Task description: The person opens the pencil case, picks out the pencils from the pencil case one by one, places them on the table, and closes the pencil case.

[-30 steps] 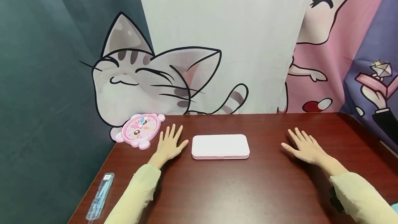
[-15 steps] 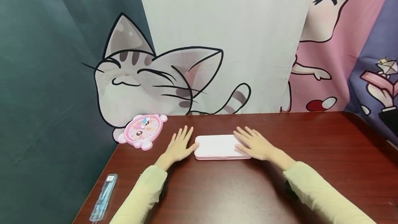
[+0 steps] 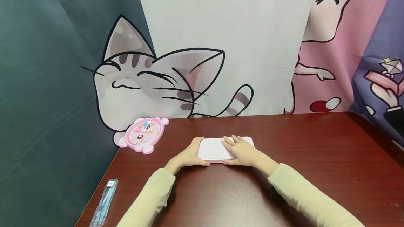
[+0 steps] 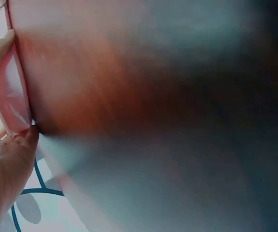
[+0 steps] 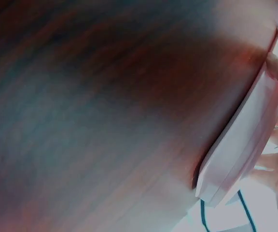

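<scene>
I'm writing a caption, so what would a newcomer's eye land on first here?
Probably the cartoon cat on the backdrop behind the table. Next, the pink clock at the table's far left corner. Then the white case mid-table, left grip at its left end, right grip over its right part.

A wood-grain surface [image 3: 331, 143] stands in a cloth-hung indoor corner; whether home or studio, the view cannot tell. Printed cloth [image 3: 252, 27] with a smiling cartoon cat [image 3: 135, 94] hangs directly behind the surface, dark-green cloth [image 3: 47, 80] along its left side, and pink [image 3: 347, 55] and purple [image 3: 383, 45] cartoon panels behind its right end.
</scene>
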`<action>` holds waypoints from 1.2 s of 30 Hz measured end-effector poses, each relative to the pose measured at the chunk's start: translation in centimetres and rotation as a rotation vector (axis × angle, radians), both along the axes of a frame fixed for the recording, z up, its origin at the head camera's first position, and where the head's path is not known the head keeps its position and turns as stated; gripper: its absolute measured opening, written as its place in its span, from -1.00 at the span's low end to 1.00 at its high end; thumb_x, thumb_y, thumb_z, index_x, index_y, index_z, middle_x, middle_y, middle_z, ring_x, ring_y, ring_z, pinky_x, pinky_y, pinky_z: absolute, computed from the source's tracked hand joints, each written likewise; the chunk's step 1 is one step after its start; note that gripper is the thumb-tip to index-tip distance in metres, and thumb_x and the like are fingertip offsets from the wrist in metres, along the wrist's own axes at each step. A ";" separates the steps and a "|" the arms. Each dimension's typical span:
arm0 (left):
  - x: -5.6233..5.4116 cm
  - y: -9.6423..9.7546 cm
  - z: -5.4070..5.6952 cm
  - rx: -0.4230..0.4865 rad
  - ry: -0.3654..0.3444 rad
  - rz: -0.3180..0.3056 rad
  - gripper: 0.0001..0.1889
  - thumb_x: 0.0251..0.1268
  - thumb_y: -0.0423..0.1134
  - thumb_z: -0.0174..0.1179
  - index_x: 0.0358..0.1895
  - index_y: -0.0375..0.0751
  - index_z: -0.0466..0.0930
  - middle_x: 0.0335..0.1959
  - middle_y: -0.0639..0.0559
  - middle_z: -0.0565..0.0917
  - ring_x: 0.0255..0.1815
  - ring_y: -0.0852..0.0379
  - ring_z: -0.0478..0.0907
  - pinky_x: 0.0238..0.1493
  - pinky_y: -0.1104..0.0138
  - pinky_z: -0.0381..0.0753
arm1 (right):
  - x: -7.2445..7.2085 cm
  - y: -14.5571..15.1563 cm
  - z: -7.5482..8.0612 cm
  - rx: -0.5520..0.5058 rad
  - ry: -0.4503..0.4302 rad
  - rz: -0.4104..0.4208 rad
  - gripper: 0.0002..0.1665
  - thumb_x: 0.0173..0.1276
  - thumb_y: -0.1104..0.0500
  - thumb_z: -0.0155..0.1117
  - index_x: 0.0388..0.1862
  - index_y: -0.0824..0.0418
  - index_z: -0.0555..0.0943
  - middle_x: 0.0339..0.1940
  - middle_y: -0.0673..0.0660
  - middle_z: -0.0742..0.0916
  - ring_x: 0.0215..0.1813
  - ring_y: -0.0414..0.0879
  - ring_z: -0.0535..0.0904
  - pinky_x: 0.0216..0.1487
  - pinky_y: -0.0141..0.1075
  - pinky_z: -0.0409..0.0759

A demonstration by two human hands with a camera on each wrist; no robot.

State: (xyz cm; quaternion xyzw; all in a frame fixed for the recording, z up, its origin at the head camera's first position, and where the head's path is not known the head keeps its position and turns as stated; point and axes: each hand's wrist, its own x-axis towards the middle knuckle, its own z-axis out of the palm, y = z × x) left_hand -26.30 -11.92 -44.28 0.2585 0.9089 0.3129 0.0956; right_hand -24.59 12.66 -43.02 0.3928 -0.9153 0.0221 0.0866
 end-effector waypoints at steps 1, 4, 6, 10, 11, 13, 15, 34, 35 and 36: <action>0.0 0.0 0.0 0.007 0.002 0.001 0.10 -0.23 -0.01 0.44 0.35 -0.40 -0.04 0.30 -0.24 0.15 0.27 -0.05 0.23 0.27 0.08 0.29 | 0.0 -0.1 0.0 0.025 0.049 0.026 -0.17 0.15 -0.24 0.19 0.20 0.35 0.41 0.19 0.33 0.53 0.16 0.32 0.45 0.16 0.06 0.41; 0.1 0.0 0.0 0.024 0.004 0.005 0.08 -0.24 -0.03 0.44 0.35 -0.39 -0.02 0.30 -0.23 0.16 0.27 -0.05 0.23 0.27 0.09 0.28 | 0.2 -0.5 0.1 0.113 0.240 0.091 -0.27 0.16 -0.20 0.19 0.02 0.41 0.49 -0.01 0.31 0.64 0.00 0.21 0.58 0.01 -0.08 0.55; 0.0 0.0 0.0 0.029 0.007 -0.002 0.08 -0.24 -0.02 0.44 0.35 -0.39 -0.02 0.30 -0.23 0.16 0.27 -0.05 0.23 0.27 0.09 0.28 | 0.3 -0.7 0.1 0.165 0.362 0.120 -0.36 0.14 -0.17 0.20 -0.13 0.40 0.52 -0.17 0.30 0.68 -0.14 0.14 0.63 -0.13 -0.13 0.60; -0.1 0.1 0.1 0.020 0.012 -0.011 0.08 -0.23 -0.03 0.43 0.35 -0.38 -0.03 0.30 -0.23 0.16 0.26 -0.04 0.23 0.27 0.09 0.28 | 0.8 -1.3 0.4 0.328 0.515 0.167 -0.50 0.19 -0.06 0.14 -0.23 0.40 0.56 -0.32 0.30 0.71 -0.28 0.07 0.66 -0.32 -0.17 0.63; -0.1 0.1 0.1 0.014 0.010 -0.011 0.08 -0.22 -0.03 0.43 0.35 -0.38 -0.03 0.31 -0.23 0.15 0.27 -0.04 0.23 0.28 0.10 0.28 | 1.0 -1.4 0.5 0.370 0.529 0.178 -0.54 0.21 -0.01 0.11 -0.23 0.40 0.58 -0.33 0.31 0.71 -0.29 0.07 0.66 -0.34 -0.17 0.64; -0.1 0.2 0.2 0.002 0.012 -0.012 0.07 -0.22 -0.04 0.43 0.36 -0.38 -0.03 0.31 -0.23 0.15 0.27 -0.05 0.22 0.28 0.10 0.27 | 1.3 -1.6 0.6 0.459 0.570 0.203 -0.60 0.24 0.08 0.05 -0.18 0.38 0.61 -0.31 0.31 0.72 -0.27 0.06 0.68 -0.35 -0.17 0.65; -0.1 0.2 0.3 -0.010 0.011 -0.018 0.08 -0.21 -0.04 0.43 0.36 -0.38 -0.04 0.31 -0.23 0.14 0.28 -0.05 0.21 0.29 0.11 0.27 | 1.3 -1.7 0.7 0.492 0.572 0.204 -0.64 0.22 0.15 0.02 -0.16 0.37 0.61 -0.30 0.31 0.72 -0.26 0.06 0.68 -0.35 -0.17 0.65; 0.3 -2.5 1.3 0.066 0.098 0.061 0.27 -0.17 0.07 0.41 0.45 -0.07 -0.44 0.50 -0.06 -0.27 0.49 -0.03 -0.13 0.36 0.03 0.14 | -1.6 5.9 2.4 -0.519 0.260 0.006 -0.68 0.01 0.19 0.42 -0.21 0.23 0.63 -0.37 0.08 0.75 -0.43 -0.15 0.65 -0.40 -0.34 0.58; 0.1 -2.3 1.4 0.041 0.165 0.058 0.27 -0.17 0.10 0.40 0.45 -0.06 -0.44 0.50 -0.03 -0.30 0.49 -0.01 -0.16 0.36 0.05 0.14 | -2.0 5.9 2.6 -0.614 0.290 -0.063 -0.71 0.01 0.23 0.41 -0.23 0.24 0.65 -0.36 0.10 0.75 -0.37 -0.10 0.67 -0.34 -0.30 0.59; -0.2 -2.0 1.5 0.020 0.234 0.039 0.26 -0.17 0.11 0.39 0.45 -0.09 -0.42 0.50 -0.05 -0.32 0.49 -0.03 -0.16 0.36 0.04 0.14 | -2.3 5.8 2.7 -0.701 0.317 -0.144 -0.73 0.01 0.26 0.40 -0.24 0.25 0.65 -0.34 0.12 0.75 -0.31 -0.06 0.68 -0.29 -0.26 0.58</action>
